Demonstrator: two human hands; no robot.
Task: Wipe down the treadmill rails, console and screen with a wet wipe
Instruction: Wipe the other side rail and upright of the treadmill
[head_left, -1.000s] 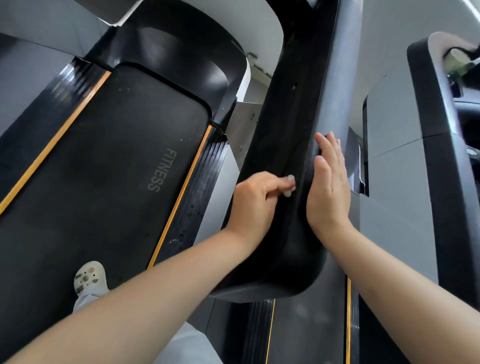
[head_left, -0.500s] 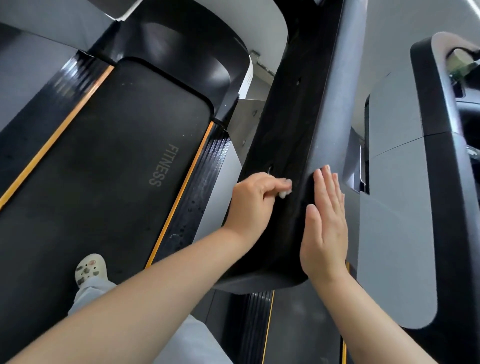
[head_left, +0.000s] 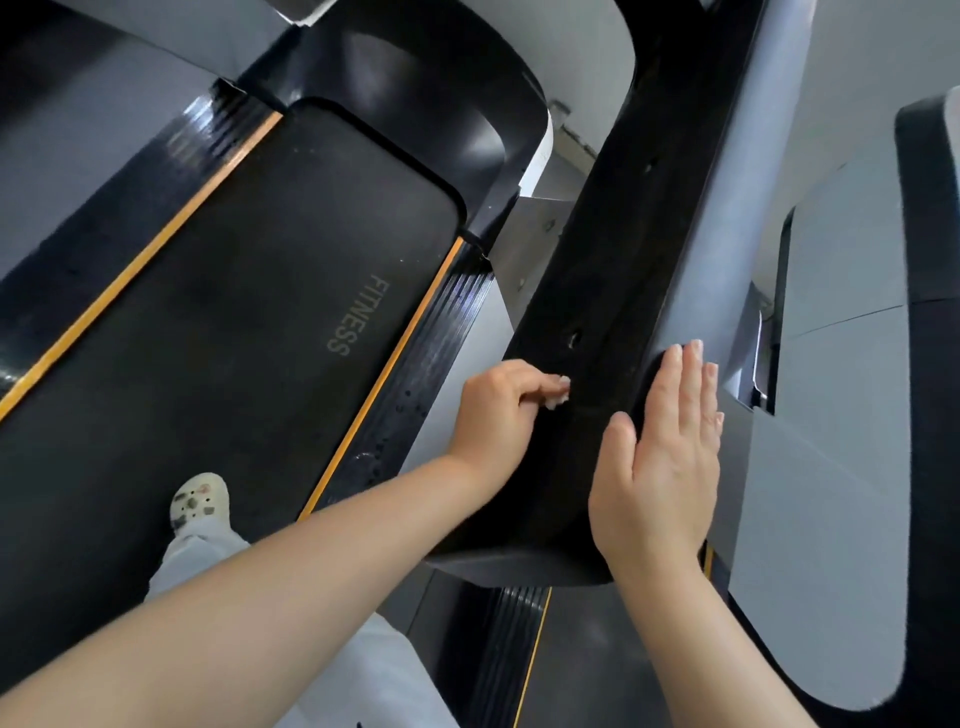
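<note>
Wet wipe (head_left: 557, 399) pinched in left hand (head_left: 498, 410), right hand (head_left: 662, 457) flat on rail (head_left: 613, 260)

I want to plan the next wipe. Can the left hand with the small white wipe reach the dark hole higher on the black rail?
Probably yes: the left hand with the white wipe lies just below the hole, nothing between them.

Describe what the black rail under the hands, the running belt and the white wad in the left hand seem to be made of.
Rail: apparently moulded hard plastic, black with a dull sheen and small recessed holes; its outer side looks matte grey. Running belt: looks like matte rubbery sheet, printed FITNESS, no shine. White wad pinched in the left hand: soft and crumpled, probably a wet wipe; too small to tell more.
</note>
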